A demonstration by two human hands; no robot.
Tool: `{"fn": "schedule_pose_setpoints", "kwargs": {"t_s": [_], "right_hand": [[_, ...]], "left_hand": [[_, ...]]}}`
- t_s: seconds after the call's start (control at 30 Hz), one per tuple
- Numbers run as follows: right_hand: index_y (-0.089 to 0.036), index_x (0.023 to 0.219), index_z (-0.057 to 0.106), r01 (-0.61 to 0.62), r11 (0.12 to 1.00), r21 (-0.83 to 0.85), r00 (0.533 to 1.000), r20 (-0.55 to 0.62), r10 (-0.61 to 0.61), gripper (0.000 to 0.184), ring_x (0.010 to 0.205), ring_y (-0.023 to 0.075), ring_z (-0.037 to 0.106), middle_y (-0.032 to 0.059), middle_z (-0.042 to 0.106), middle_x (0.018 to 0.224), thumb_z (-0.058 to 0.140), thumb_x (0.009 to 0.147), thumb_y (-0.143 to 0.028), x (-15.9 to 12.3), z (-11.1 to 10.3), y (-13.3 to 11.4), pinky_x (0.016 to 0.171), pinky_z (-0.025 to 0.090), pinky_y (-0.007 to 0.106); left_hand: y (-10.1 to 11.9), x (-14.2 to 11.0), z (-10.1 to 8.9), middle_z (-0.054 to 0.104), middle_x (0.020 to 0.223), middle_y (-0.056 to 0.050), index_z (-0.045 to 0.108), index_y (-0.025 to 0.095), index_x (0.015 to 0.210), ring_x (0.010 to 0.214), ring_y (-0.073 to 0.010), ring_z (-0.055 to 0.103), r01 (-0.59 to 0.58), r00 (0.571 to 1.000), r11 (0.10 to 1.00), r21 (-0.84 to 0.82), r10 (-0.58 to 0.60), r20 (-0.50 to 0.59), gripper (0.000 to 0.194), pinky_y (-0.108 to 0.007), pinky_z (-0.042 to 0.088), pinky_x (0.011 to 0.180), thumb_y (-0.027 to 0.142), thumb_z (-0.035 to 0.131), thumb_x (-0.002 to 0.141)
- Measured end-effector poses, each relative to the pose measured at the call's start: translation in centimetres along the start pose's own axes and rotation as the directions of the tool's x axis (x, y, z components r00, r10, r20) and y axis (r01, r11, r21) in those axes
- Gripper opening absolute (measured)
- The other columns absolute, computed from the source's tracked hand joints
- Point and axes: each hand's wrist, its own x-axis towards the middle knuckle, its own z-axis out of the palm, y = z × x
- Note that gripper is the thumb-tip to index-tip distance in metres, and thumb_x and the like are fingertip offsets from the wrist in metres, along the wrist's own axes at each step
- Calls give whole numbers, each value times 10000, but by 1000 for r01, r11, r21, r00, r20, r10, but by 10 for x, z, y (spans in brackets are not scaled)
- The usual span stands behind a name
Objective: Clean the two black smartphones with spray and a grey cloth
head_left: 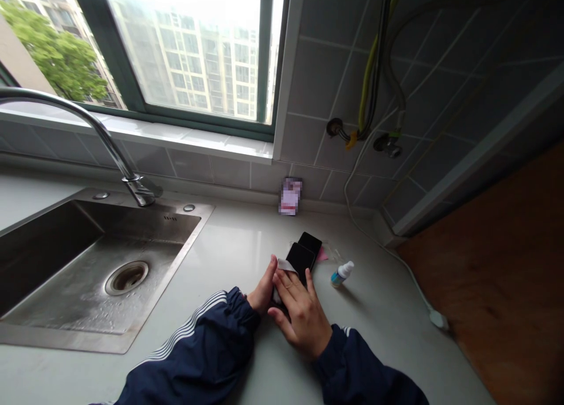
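A black phone-like slab [301,254] lies partly under my hands, above the counter's middle. My left hand [263,288] grips it along its left edge, thumb side up; most of those fingers are hidden. With its fingers stretched forward, my right hand [300,314] presses a whitish cloth or wipe [287,265] onto the black surface. Behind the slab is a second flat black thing [311,240], partly covered by it. To the right of my right hand stands a small bottle [341,274] with a white cap and blue label.
A pink scrap [322,254] and clear plastic lie beside the black things. Against the tiled wall leans a phone with a blurred screen [289,197]. The steel sink [194,240] and its faucet [132,176] are on the left. A white cable [399,258] runs along the right.
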Motion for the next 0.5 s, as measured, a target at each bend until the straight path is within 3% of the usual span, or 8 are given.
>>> {"fn": "schedule_pose_setpoints", "kwargs": {"t_s": [0.13,0.23,0.37,0.5], "right_hand": [[-153,1583,248,16,1000,9,1000,16,-16,663,1478,288,330,109,374,1583,479,1023,-423,0,-3,1,1238,18,597],[-188,1585,246,4,1000,-6,1000,2,-4,632,1474,272,341,87,383,1581,463,1032,-404,1,-5,10,1240,2,583],[-191,1607,157,-144,988,-54,984,-112,137,647,1475,293,340,117,331,1601,415,1046,-386,2,-6,30,1228,108,598],[-177,1614,52,-250,965,-78,958,-161,236,697,1482,328,316,138,259,1627,367,1051,-441,0,-3,43,1199,190,624]], "left_hand": [[2,-1,2,746,1006,-149,729,87,1044,1182,-289,631,11,1000,999,-40,-11,6,683,-369,401,1118,717,559,842],[2,-4,1,735,1069,-162,697,76,1168,1154,-299,643,15,1000,1000,-9,-15,23,724,-379,450,1064,711,506,876],[0,-9,-2,715,1155,-161,467,192,1479,972,-320,713,135,977,982,132,-154,148,790,-389,575,720,736,368,913],[-1,-9,-2,717,1105,-190,279,247,1567,741,-306,732,164,948,963,212,-213,235,857,-313,509,450,781,281,897]]}}
